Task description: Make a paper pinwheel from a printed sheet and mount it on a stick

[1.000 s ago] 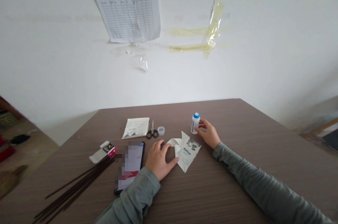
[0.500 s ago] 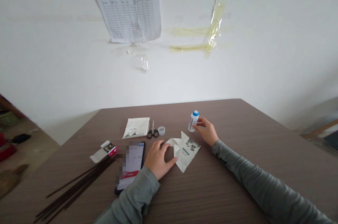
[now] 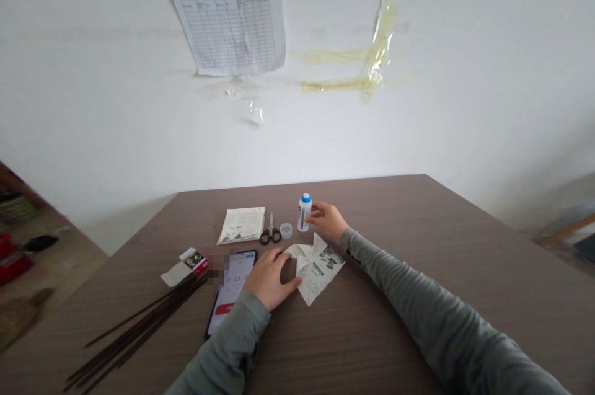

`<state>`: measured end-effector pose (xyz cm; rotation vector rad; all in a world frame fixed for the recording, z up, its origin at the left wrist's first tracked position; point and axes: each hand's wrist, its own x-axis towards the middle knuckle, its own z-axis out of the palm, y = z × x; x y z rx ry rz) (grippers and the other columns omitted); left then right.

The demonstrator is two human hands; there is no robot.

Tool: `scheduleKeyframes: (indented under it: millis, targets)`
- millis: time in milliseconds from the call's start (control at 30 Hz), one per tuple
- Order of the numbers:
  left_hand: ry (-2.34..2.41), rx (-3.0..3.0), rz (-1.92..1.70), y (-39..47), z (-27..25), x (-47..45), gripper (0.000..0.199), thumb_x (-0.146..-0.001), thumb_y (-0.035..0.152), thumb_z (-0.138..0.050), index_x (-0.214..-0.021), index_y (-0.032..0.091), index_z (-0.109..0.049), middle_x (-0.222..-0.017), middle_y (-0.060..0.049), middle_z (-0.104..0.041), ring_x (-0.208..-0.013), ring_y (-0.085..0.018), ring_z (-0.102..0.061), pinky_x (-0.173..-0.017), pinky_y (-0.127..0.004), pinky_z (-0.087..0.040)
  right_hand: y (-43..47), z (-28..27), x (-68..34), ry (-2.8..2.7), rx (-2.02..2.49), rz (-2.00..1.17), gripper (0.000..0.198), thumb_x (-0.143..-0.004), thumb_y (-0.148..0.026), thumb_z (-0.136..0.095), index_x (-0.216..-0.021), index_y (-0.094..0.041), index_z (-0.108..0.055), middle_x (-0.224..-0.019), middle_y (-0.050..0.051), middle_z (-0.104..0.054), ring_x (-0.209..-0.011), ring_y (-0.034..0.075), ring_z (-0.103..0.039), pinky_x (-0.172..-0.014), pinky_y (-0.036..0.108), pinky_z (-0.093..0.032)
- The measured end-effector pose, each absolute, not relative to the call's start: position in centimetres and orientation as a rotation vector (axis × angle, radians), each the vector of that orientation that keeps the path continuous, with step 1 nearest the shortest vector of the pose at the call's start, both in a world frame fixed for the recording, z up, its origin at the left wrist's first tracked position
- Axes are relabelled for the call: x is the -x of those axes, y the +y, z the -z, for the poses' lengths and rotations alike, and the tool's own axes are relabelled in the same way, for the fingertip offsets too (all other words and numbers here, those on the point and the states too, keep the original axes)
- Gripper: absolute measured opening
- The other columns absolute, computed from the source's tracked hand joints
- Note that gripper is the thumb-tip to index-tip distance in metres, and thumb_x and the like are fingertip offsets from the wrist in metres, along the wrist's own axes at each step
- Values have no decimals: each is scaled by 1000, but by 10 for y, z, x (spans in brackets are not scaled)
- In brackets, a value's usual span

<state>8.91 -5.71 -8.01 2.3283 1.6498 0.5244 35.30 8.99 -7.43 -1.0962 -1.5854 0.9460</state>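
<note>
Bottle shifted leftward, now beyond folded paper, pinched in right hand; left hand loosely curved, thumb spread, at paper's left edge.

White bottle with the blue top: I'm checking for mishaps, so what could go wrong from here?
The white bottle, held in the right hand, could slip. It might also knock the small round whitish item close beside it. The folded paper, with the left hand at its edge, may crease or shift.
</note>
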Motion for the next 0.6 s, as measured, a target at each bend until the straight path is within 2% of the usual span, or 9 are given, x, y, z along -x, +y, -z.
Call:
scheduleKeyframes:
  millis: [167, 467, 600]
  targets:
    - [1653, -2321, -581, -55, 82, -85, 49, -95, 49, -103, -139, 27, -97, -164, -22, -90, -158, -50, -85, -140, -65, -68, 95, 77, -342, -1612, 1103, -947, 30, -82, -18, -107, -108, -30, -95, -114, 3, -101, -106, 34, -98, -99, 46, -80]
    - [1635, -2336, -621, -54, 86, -84, 47, -93, 49, -101, -136, 29, -96, -163, -21, -91, -156, -50, -86, -138, -68, -69, 92, 78, -340, -1639, 1127, -932, 36, -86, -15, -105, -118, -29, -100, -108, 4, -100, -108, 35, -97, -107, 49, -78]
    - [1633, -2333, -604, -55, 84, -84, 49, -95, 49, -101, -138, 27, -96, -162, -22, -91, -156, -49, -86, -139, -68, -69, 92, 80, -340, -1634, 1127, -918, 41, -85, -15, -106, -123, -28, -100, -117, 6, -100, -103, 31, -96, -104, 46, -78]
